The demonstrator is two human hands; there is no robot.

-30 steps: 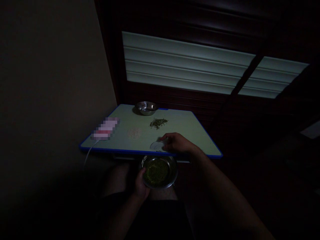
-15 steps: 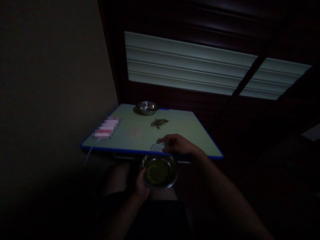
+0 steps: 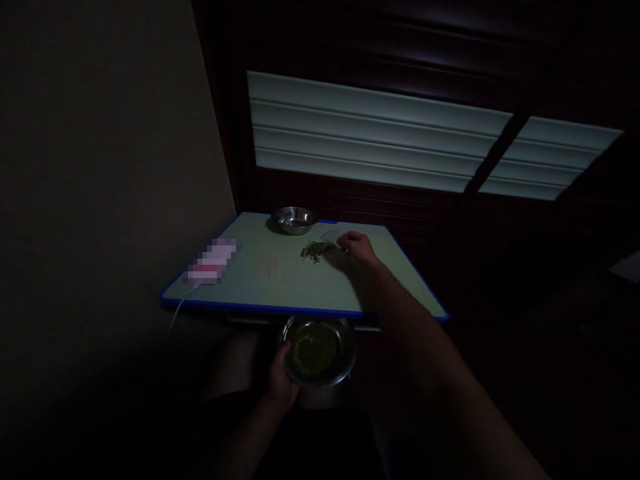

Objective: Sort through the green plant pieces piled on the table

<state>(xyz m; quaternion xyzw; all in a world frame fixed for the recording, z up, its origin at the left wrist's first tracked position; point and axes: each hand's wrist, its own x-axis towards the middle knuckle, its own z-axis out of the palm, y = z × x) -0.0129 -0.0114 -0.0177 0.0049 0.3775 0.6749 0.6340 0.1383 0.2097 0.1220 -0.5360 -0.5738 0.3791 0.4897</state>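
Observation:
My left hand (image 3: pixel 281 381) grips the rim of a steel bowl (image 3: pixel 345 363) filled with small green grains, held below the table's near edge over my lap. My right hand (image 3: pixel 356 247) is stretched out over the pale green table (image 3: pixel 380 267), fingers closed on a small clear round dish (image 3: pixel 331 235). That dish sits at the right side of a little heap of green grains (image 3: pixel 314 250) on the tabletop. A faint patch of pale grains (image 3: pixel 269 269) lies to the left of the heap.
An empty steel bowl (image 3: pixel 294 219) stands at the table's far edge. A blurred pink and white device (image 3: pixel 211 261) with a white cable (image 3: pixel 176 311) lies at the left. The table's blue edge (image 3: pixel 240 307) runs above my knees. A wall is at the left, a dark slatted panel behind.
My right hand lifted the small clear dish from the near edge of the table and carried it away from me to the heap of green grains. The left hand and its bowl stayed put.

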